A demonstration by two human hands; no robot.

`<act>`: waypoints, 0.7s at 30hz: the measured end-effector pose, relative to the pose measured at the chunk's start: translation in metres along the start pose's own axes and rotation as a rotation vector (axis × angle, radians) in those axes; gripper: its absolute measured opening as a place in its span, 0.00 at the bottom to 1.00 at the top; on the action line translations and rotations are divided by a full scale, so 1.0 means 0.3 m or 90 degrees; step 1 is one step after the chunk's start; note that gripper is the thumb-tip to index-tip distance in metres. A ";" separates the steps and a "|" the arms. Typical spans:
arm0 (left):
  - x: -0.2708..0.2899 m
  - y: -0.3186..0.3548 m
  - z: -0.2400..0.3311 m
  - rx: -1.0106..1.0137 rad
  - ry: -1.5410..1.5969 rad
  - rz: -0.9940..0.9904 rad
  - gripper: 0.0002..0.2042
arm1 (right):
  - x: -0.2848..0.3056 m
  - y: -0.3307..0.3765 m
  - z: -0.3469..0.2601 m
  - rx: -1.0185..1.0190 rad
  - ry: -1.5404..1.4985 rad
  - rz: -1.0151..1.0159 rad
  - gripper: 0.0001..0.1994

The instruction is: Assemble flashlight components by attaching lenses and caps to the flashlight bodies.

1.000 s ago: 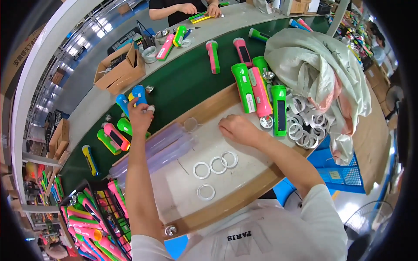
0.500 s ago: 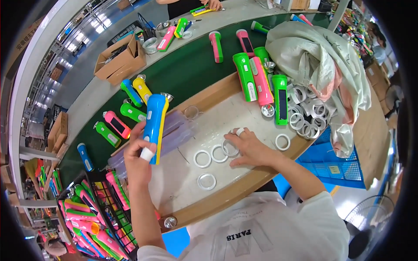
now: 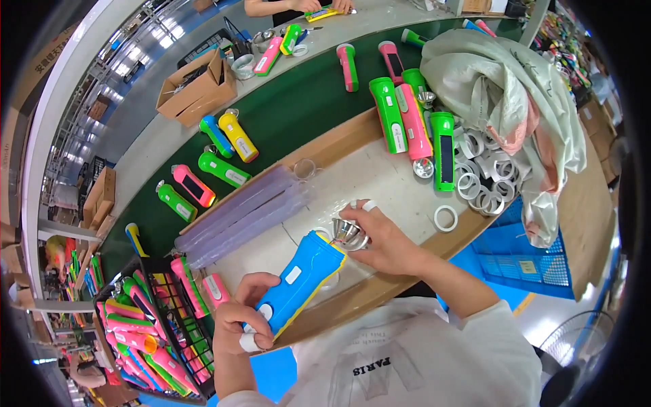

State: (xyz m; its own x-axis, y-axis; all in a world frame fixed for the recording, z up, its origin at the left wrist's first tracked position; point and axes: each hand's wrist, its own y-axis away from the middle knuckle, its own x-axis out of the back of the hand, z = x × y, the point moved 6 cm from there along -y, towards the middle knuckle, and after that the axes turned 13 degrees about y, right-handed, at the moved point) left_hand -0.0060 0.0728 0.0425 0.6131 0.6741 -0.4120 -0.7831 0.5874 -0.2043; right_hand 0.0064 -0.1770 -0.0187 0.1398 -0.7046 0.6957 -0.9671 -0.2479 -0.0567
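My left hand point(image 3: 241, 315) is wrapped round the rear half of a blue and yellow flashlight point(image 3: 305, 271). The flashlight tilts up to the right, its wide head towards my right hand point(image 3: 390, 241). Between thumb and fingers, my right hand grips a shiny silver reflector cup point(image 3: 346, 232) beside the flashlight's head. A clear round edge shows next to the cup, but my fingers partly cover it. White rings point(image 3: 332, 279) lie on the tray point(image 3: 352, 166) under the flashlight, mostly hidden by it. A single white ring point(image 3: 445, 218) rests right of my right hand.
Clear plastic sleeves point(image 3: 247, 210) lie at the tray's left. Several flashlights point(image 3: 390, 115) and a heap of white rings point(image 3: 491, 183) sit at the right by a pale sack point(image 3: 488, 88). A black crate point(image 3: 169, 325) of flashlight bodies stands lower left. Across the green belt point(image 3: 285, 102), another person's hands point(image 3: 325, 7) work.
The flashlight has come down and right, from upright to tilted across the tray. My right hand has lifted off the rings and now holds the reflector cup at the flashlight's head.
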 end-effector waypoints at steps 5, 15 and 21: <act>-0.016 0.025 -0.008 0.080 0.333 0.068 0.17 | 0.003 0.025 -0.027 0.032 -0.062 0.005 0.35; -0.087 0.023 -0.006 0.121 0.542 0.174 0.21 | 0.025 0.035 -0.045 0.060 -0.133 0.039 0.39; -0.059 0.011 -0.011 0.116 0.579 0.254 0.24 | 0.033 0.047 -0.058 0.119 -0.096 0.035 0.36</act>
State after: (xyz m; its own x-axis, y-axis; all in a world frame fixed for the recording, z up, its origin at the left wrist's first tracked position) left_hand -0.0198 0.0612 0.0461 -0.0625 0.2833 -0.9570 -0.8395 0.5036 0.2039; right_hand -0.0095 -0.1759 -0.0001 0.1313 -0.8080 0.5744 -0.9200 -0.3151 -0.2331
